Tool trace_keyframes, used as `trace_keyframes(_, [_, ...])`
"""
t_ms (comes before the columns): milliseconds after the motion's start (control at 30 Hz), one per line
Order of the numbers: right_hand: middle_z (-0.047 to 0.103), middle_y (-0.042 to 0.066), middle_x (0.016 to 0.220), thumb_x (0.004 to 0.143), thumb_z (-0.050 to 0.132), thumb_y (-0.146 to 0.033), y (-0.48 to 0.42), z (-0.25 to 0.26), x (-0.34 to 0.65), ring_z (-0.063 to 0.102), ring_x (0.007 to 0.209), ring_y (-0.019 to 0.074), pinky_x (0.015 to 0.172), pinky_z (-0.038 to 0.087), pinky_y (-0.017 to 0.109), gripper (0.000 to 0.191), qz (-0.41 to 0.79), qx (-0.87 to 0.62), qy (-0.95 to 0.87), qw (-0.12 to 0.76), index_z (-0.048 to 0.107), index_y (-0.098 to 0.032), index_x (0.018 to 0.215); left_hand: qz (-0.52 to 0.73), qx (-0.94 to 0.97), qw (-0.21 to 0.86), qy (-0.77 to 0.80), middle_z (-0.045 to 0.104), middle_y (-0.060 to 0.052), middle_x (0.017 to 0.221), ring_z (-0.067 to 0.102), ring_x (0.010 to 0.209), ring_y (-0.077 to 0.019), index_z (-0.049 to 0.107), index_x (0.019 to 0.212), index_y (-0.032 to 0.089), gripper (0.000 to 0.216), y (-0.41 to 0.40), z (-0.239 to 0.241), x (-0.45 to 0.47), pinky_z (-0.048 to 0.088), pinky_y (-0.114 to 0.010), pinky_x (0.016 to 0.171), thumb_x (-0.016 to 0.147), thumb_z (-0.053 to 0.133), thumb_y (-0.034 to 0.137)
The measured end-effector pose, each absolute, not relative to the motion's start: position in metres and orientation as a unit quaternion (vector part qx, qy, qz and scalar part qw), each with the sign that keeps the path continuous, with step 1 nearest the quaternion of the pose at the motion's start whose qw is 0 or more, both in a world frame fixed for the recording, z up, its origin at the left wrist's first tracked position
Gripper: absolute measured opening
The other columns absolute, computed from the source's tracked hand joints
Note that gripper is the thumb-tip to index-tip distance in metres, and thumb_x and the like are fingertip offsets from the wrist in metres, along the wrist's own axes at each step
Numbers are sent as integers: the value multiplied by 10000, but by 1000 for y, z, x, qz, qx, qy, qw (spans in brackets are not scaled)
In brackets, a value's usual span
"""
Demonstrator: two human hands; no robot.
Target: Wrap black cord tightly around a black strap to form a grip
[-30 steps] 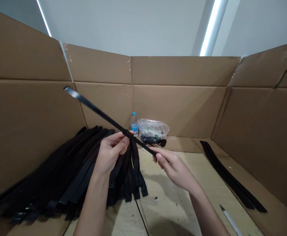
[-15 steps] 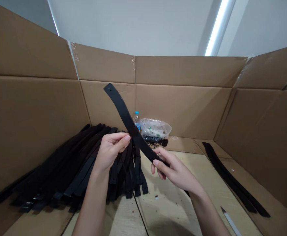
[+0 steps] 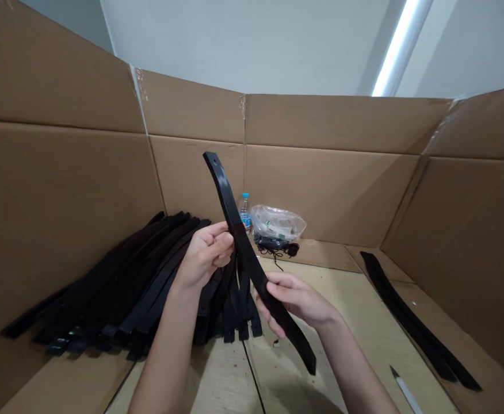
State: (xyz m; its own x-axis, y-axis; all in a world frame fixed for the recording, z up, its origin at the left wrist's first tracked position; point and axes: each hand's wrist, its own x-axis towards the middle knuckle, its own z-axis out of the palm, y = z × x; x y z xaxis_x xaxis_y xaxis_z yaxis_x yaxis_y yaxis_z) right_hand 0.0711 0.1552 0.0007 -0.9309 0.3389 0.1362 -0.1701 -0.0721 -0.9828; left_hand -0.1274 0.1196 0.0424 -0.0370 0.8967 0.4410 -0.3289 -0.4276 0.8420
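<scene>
A long, curved black strip [image 3: 245, 247] with a small hole near its upper end is held up slantwise in front of me. My right hand [image 3: 297, 296] grips its lower half, thumb on the near face and fingers behind. At the strip's left edge, around its middle, the fingers of my left hand [image 3: 209, 253] are pinched together against it; what lies right between those fingertips is too small to make out. Behind my left forearm, a large pile of similar black strips [image 3: 118, 287] covers the left side of the table.
Cardboard walls [image 3: 321, 195] enclose the wooden table [image 3: 329, 356]. At the back stand a water bottle [image 3: 245, 218] and a clear plastic bag [image 3: 278, 223], with black cord [image 3: 293, 249] beside it. Two black strips [image 3: 411, 316] lie at right, near a pointed blade-like tool [image 3: 403, 386].
My right hand has shifted up along the strip, so its lower end now shows below the hand. The strip has turned steeper, showing its edge. The view has moved slightly left.
</scene>
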Motion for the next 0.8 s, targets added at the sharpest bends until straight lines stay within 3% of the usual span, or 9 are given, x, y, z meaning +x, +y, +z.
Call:
trace_keyframes(167, [512, -22, 767, 856, 622, -408, 144, 5, 64, 507, 659, 105, 608, 439, 231, 303, 514, -210, -749, 361, 513, -196, 1042, 727, 465, 395, 315, 332, 98, 476, 209, 405, -5, 673, 823, 114, 352, 120, 44, -122, 159, -126, 363, 606, 855, 323])
trace_keyframes(267, [534, 4, 813, 934, 491, -362, 142, 7, 64, 510, 741, 133, 670, 409, 252, 176, 359, -282, -771, 444, 542, -195, 956, 731, 467, 375, 328, 326, 98, 492, 213, 415, -4, 675, 833, 110, 344, 119, 44, -121, 161, -124, 372, 619, 849, 318])
trace_keyframes(333, [520, 2, 756, 958, 438, -381, 142, 7, 64, 500, 709, 137, 648, 391, 252, 237, 328, -294, -775, 453, 544, -187, 872, 723, 481, 372, 328, 329, 90, 508, 231, 425, -6, 679, 822, 112, 301, 118, 44, -121, 167, -124, 380, 656, 827, 315])
trace_keyframes(600, [469, -11, 668, 936, 465, -473, 140, 9, 62, 432, 567, 100, 518, 362, 221, 360, 397, -286, -732, 474, 517, -175, 741, 719, 489, 391, 301, 435, 68, 518, 306, 429, -19, 689, 904, 161, 268, 118, 45, -115, 198, -119, 379, 686, 806, 264])
trace_keyframes(800, [483, -37, 604, 819, 602, -576, 140, 13, 65, 358, 424, 46, 361, 261, 174, 421, 650, -227, -624, 370, 564, -157, 824, 710, 503, 396, 294, 458, 52, 547, 313, 431, -13, 726, 948, 150, 334, 121, 43, -120, 182, -133, 381, 660, 825, 287])
